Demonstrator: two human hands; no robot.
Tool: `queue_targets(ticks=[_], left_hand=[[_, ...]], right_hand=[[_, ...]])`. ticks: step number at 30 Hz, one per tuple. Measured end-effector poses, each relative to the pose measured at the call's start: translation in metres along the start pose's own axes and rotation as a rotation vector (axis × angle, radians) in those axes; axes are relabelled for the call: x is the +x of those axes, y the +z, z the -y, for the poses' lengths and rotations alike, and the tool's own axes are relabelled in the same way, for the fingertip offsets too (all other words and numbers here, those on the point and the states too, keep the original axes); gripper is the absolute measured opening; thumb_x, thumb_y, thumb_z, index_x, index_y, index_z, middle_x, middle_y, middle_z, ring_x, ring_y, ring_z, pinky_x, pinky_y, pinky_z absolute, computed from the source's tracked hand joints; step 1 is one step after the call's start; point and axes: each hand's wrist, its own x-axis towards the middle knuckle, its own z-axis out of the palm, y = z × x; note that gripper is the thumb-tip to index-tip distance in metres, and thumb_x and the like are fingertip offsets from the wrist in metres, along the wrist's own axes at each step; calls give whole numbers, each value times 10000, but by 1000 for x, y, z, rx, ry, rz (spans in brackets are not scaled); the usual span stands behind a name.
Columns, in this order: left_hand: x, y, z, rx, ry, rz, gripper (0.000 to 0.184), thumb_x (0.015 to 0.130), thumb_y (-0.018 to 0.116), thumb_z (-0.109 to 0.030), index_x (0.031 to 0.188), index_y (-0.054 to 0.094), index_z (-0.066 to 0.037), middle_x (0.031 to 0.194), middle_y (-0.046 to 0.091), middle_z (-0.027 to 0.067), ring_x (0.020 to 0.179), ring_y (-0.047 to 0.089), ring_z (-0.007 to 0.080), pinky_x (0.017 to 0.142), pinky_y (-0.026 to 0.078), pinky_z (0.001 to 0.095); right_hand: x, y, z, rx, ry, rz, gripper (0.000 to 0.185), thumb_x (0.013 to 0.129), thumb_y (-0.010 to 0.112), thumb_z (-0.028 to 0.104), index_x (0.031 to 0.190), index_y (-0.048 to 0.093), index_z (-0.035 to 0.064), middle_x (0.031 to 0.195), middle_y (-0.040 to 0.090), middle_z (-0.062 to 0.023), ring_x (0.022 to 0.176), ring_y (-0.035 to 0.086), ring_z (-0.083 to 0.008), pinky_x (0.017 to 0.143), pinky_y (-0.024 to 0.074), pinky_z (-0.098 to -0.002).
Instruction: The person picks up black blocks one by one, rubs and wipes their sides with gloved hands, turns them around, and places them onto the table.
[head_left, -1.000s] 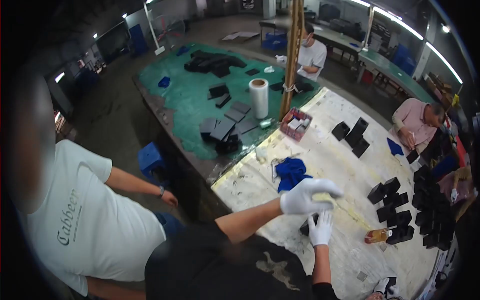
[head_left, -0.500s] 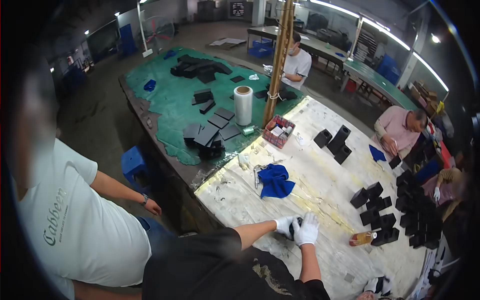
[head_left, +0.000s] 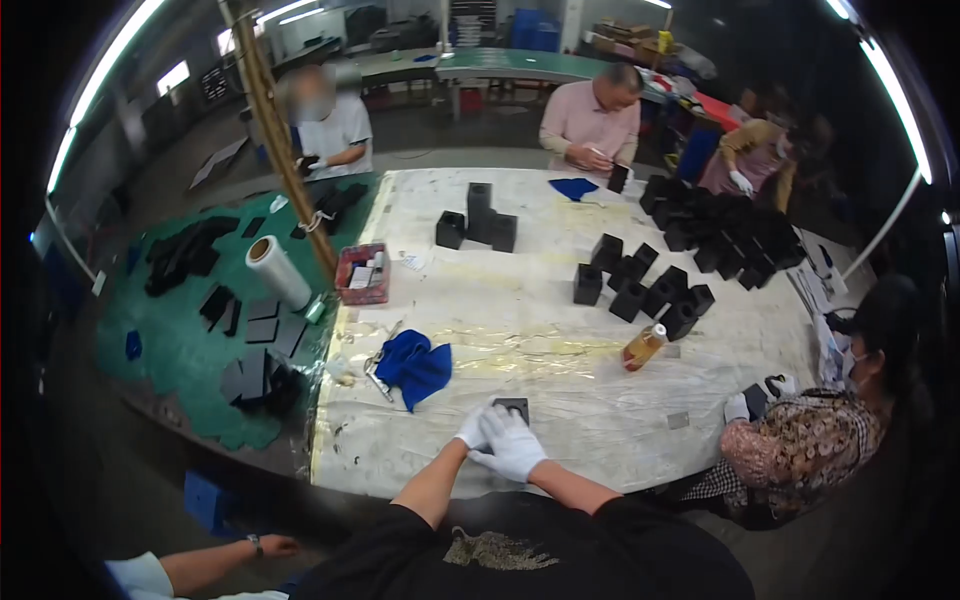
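Note:
A small black box point(head_left: 514, 407), its top face showing, is at my hands near the table's front edge. My left hand point(head_left: 472, 428), in a white glove, closes on the box's left side; part of it is hidden by the other hand. My right hand point(head_left: 514, 450), also white-gloved, lies across the front of the box with its fingers pressed over it and overlapping the left. The hands cover most of the box's front. Left of them lies a crumpled blue cloth point(head_left: 415, 366) beside a metal tool point(head_left: 377, 375).
Several black boxes point(head_left: 628, 300) stand right of centre, near a bottle of amber liquid point(head_left: 644, 348). A plaid basket point(head_left: 362, 274), wooden post point(head_left: 282, 150) and plastic-film roll point(head_left: 278, 272) are at left. Co-workers point(head_left: 590, 125) work across the table; another person point(head_left: 810, 425) sits at right.
My view has swung to the right, so the table now lies straight ahead. Both hands stay at the black box, more of whose top now shows beyond the fingers.

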Motion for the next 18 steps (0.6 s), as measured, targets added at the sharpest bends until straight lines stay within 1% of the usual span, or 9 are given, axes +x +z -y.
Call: queue_targets(ticks=[4, 6, 8, 10, 12, 14, 16, 17, 18], left_hand=[[16, -7, -3, -633, -512, 45, 779, 670, 894, -271, 1323, 513, -82, 1252, 642, 129, 1126, 626, 239, 1031, 485, 374], [15, -31, -10, -919, -796, 97, 810, 652, 914, -246, 1324, 494, -79, 1274, 626, 122, 1123, 623, 216, 1024, 492, 369], [25, -53, -19, -1069, -703, -7, 806, 686, 894, -251, 1355, 477, -82, 1300, 611, 119, 1189, 604, 232, 1057, 472, 374], [0, -21, -8, -279, -294, 28, 756, 715, 864, -313, 1339, 502, -88, 1279, 630, 116, 1164, 614, 248, 1041, 484, 391], [20, -30, -4, -222, -271, 20, 687, 787, 788, -377, 1347, 508, -94, 1291, 631, 114, 1176, 606, 261, 1053, 473, 408], [46, -97, -30, -910, -666, 66, 610, 902, 664, -441, 1379, 495, -100, 1335, 616, 112, 1224, 582, 269, 1092, 440, 426], [33, -80, -24, -1185, -727, 93, 572, 986, 507, -483, 1405, 483, -94, 1405, 583, 112, 1286, 544, 272, 1127, 399, 437], [41, -85, -28, -1423, -782, 76, 587, 984, 512, -486, 1419, 475, -94, 1423, 571, 114, 1306, 529, 281, 1136, 388, 446], [35, -62, -24, -1772, -839, -20, 619, 985, 497, -505, 1450, 444, -100, 1447, 548, 112, 1332, 499, 291, 1153, 360, 461]], right_hand=[[33, 1, -23, 79, 122, -37, 689, 929, 558, 512, 1337, 507, -41, 1400, 518, -277, 1369, 436, -423, 1148, 344, -453], [19, -46, -17, 173, 288, 219, 700, 928, 559, 512, 1358, 497, -38, 1434, 496, -274, 1381, 427, -418, 1161, 325, -469], [-3, -43, -19, 76, 180, 249, 709, 927, 560, 512, 1380, 489, -28, 1461, 477, -270, 1398, 413, -410, 1173, 313, -470], [2, 4, -16, -15, 52, 43, 762, 930, 558, 530, 1429, 450, -36, 1514, 426, -267, 1437, 369, -401, 1207, 261, -466], [29, 14, -28, 17, 51, -47, 786, 933, 555, 539, 1453, 427, -37, 1530, 406, -268, 1452, 348, -399, 1219, 240, -464], [32, 15, -47, 29, 188, -67, 800, 925, 565, 540, 1463, 414, -33, 1529, 403, -275, 1431, 376, -405, 1203, 257, -472], [2, -11, -56, 80, 327, -78, 801, 923, 568, 538, 1467, 409, -29, 1526, 406, -276, 1420, 389, -409, 1191, 273, -482], [-5, -53, -37, 191, 307, 236, 794, 923, 571, 537, 1458, 418, -29, 1506, 428, -277, 1406, 406, -412, 1173, 293, -494], [-14, -34, -28, 120, 156, 80, 758, 909, 598, 511, 1430, 459, -22, 1460, 458, -298, 1333, 458, -430, 1131, 343, -505]])
